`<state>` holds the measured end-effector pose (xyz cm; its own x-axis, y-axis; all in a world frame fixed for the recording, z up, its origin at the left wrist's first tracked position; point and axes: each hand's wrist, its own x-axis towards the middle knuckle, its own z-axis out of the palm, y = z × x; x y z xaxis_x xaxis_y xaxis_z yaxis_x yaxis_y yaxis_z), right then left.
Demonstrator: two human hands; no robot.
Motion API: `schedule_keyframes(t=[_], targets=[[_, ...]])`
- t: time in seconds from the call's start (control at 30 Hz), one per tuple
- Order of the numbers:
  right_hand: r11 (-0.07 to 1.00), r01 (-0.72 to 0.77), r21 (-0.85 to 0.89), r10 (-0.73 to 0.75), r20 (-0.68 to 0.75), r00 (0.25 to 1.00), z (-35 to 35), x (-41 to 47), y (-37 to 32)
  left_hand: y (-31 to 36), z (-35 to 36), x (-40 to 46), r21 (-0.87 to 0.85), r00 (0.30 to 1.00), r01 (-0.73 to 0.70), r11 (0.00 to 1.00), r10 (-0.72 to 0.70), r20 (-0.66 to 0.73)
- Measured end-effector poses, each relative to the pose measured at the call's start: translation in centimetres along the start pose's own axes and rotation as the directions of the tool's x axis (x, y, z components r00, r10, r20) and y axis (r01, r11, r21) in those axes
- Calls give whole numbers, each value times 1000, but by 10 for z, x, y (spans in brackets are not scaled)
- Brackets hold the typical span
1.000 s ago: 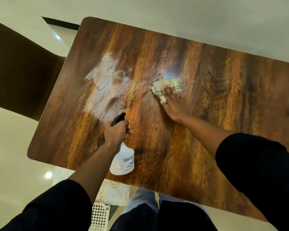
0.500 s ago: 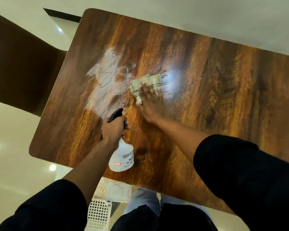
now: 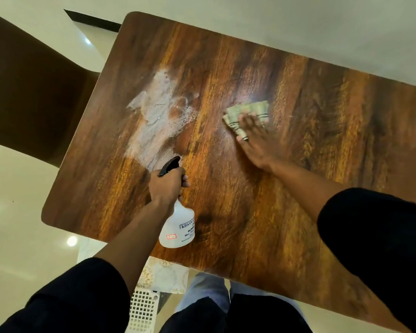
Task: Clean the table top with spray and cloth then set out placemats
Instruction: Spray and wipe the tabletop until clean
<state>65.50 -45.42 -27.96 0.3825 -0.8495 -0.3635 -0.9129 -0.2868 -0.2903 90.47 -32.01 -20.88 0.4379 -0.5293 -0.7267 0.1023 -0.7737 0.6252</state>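
While the left hand (image 3: 166,186) curls its fingers round the neck of a spray bottle (image 3: 178,227), the bottle hangs tilted over the near part of the table top (image 3: 298,200), its black trigger head (image 3: 169,165) pointing away from the person. It is a translucent white plastic bottle with a rounded shoulder, a printed label in dark letters and 1 small red-edged sticker; how much liquid it holds cannot be told through the cloudy wall.

Beyond the nozzle lies a patch of white foam (image 3: 154,121), streaked and bubbly, spread across the left part of the wood. That wood is glossy, with bold brown and amber grain and rounded corners.

Well to the right of the foam, the right hand (image 3: 256,140) lies flat with fingers straight and together, pressing a folded cloth (image 3: 246,114) onto the surface. This cloth is pale green with dark stripes at its edge.

Below the near table edge sit a white plastic basket (image 3: 142,308) with a square lattice wall and, beside it, a pale placemat (image 3: 165,276) with a gold leaf pattern.
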Motion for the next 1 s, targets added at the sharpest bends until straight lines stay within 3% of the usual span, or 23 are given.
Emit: schedule_keyframes(t=[0.17,0.33,0.47,0.6,0.73,0.9,1.0], targets=[[912,-397,99,404,-55,913,-13,-16,70,2,13,1,4,998,-11,1000,11,54],[858,-488,163,499,-40,865,-8,-13,44,3,23,-1,0,998,-19,1000,19,63],[927,-351,133,362,-68,930,16,-12,-24,-1,18,1,7,998,-30,1000,30,53],[997,-34,64,35,-22,999,41,-11,-98,-5,4,6,13,1000,-12,1000,12,-16],[961,272,-44,-268,81,960,52,-8,-132,-6,-14,11,-29,996,19,999,-21,-91],[907,415,-73,-403,133,905,36,13,-104,-7,-33,22,-60,995,14,998,-20,-102],[956,289,-48,-285,70,956,23,37,-87,-3,-43,22,-80,993,19,997,-28,-115]])
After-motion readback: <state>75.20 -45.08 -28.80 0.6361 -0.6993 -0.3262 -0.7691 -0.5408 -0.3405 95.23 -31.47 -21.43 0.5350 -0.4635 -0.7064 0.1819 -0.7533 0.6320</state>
